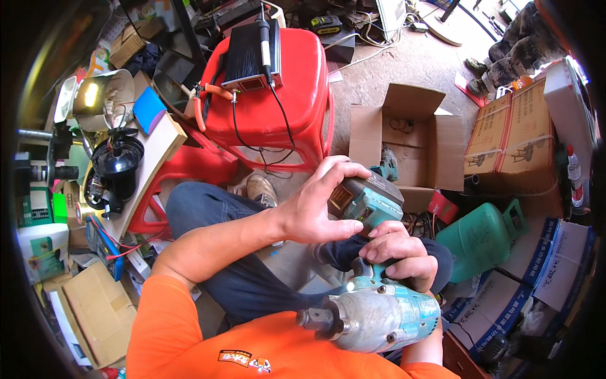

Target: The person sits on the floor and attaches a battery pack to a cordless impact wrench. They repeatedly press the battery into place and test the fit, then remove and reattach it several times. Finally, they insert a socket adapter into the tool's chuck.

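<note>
Gripping the impact wrench point(385, 319) near your orange shirt point(290, 350), your right hand point(404, 252) curls round its handle; your left hand point(322, 202), thumb and fingers parted, clasps its battery point(380, 189). Farther off, a red stool point(304, 69) stands left, a cardboard box point(451, 151) right.

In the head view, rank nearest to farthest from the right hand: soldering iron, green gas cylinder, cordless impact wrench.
1. Cordless impact wrench: gripped in the right hand
2. Green gas cylinder: on the right
3. Soldering iron: far ahead, to the left
</note>
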The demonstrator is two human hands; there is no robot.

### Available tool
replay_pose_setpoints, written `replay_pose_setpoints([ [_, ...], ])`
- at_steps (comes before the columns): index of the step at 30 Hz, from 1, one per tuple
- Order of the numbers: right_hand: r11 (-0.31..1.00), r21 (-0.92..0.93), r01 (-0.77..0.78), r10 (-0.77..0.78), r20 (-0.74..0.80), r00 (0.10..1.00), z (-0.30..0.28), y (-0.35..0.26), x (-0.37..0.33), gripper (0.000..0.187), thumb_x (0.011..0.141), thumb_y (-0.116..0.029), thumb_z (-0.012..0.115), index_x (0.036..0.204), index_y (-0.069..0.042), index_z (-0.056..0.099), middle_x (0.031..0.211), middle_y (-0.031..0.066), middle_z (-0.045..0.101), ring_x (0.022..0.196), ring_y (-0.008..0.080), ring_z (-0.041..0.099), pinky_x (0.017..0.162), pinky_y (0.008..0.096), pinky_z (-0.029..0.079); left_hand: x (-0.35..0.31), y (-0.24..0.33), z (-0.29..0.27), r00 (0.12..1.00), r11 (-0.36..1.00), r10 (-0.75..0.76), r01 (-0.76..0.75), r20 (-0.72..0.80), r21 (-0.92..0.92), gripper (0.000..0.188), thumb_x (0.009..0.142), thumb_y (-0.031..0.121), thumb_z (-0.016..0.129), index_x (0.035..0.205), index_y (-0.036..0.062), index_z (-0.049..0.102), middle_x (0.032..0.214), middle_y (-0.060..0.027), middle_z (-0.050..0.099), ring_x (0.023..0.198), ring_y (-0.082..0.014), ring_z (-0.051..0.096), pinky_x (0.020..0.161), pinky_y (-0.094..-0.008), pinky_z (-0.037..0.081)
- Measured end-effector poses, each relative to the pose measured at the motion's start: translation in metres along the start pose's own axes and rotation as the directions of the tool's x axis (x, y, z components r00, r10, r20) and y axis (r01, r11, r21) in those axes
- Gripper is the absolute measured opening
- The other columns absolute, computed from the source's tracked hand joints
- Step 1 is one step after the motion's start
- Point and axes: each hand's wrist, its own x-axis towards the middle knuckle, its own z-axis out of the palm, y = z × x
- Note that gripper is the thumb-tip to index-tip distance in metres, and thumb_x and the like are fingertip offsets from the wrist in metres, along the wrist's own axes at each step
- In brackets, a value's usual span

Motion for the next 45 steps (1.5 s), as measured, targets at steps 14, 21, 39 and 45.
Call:
replay_pose_setpoints([
  [14, 0.996, -0.079, -0.041, 0.039, -0.023, 0.999, 0.004, -0.001, 0.0, 0.047, 0.071, -0.005, 0.083, 0.098, -0.012, 0.046, 0.1, 0.0116, 0.059, 0.089, 0.0261, 0.067, 0.093, 0.0471, 0.044, 0.001, 0.005, -0.001, 0.998, 0.997, 0.0, 0.005, -0.061, 0.08, 0.066, 0.069, 0.018, 0.073, 0.128, 0.0039, 0.044, 0.12, -0.0176, 0.043, 0.114, -0.0309, 0.049, 0.102, -0.0393, 0.039],
  [21, 0.991, -0.122, -0.055, 0.052, -0.028, 0.998, 0.004, -0.001, 0.001, 0.058, 0.065, -0.003, 0.089, 0.099, -0.015, 0.043, 0.099, 0.0079, 0.057, 0.087, 0.0227, 0.068, 0.094, 0.0448, 0.042, 0.001, 0.011, -0.005, 0.996, 0.995, -0.058, 0.064, -0.072, 0.079, 0.071, 0.068, 0.016, 0.076, 0.13, 0.0054, 0.044, 0.125, -0.0149, 0.043, 0.121, -0.027, 0.045, 0.105, -0.0385, 0.036],
  [39, 0.996, 0.024, 0.087, -0.087, -0.022, 0.996, -0.004, 0.009, -0.001, 0.017, 0.089, -0.01, 0.063, 0.099, -0.005, 0.049, 0.106, 0.0209, 0.068, 0.083, 0.0334, 0.068, 0.077, 0.0461, 0.051, -0.005, 0.007, 0.001, 0.996, 0.991, -0.088, 0.09, -0.024, 0.096, 0.075, 0.068, 0.022, 0.078, 0.132, 0.0055, 0.043, 0.126, -0.0171, 0.044, 0.121, -0.0307, 0.047, 0.104, -0.0398, 0.038],
  [45, 0.996, -0.086, -0.038, 0.035, -0.034, 0.999, 0.014, -0.003, 0.009, 0.028, 0.08, -0.015, 0.072, 0.09, -0.011, 0.046, 0.094, 0.0153, 0.071, 0.07, 0.0256, 0.065, 0.069, 0.0359, 0.051, -0.007, 0.005, 0.002, 0.998, 0.993, -0.066, 0.067, -0.013, 0.093, 0.076, 0.068, 0.022, 0.078, 0.133, 0.0059, 0.043, 0.127, -0.0189, 0.043, 0.12, -0.0335, 0.047, 0.104, -0.0409, 0.038],
])
